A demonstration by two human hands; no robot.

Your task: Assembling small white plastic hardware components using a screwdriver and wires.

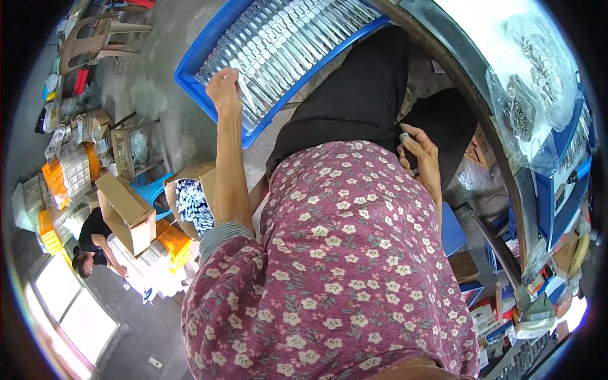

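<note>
A blue tray (190, 88) at the top holds rows of slim silver pieces (278, 54) with pale oval ends. Over the tray's left end, my left hand (225, 92) has its fingers pinched together at one slim silver piece (248, 95), which slants down beside the fingertips. My right hand (421, 158) rests by my dark-trousered thigh. Its fingers are curled with the thumb against them, and something small and pale shows at the tips. What it holds, if anything, I cannot make out.
A workbench edge (487, 120) curves along the right, bearing plastic bags of small metal parts (522, 111). Blue trays stand beyond it. At left are open cardboard boxes (126, 212), orange and white crates (56, 183), a brown chair (85, 41) and another person (95, 237) bending over work.
</note>
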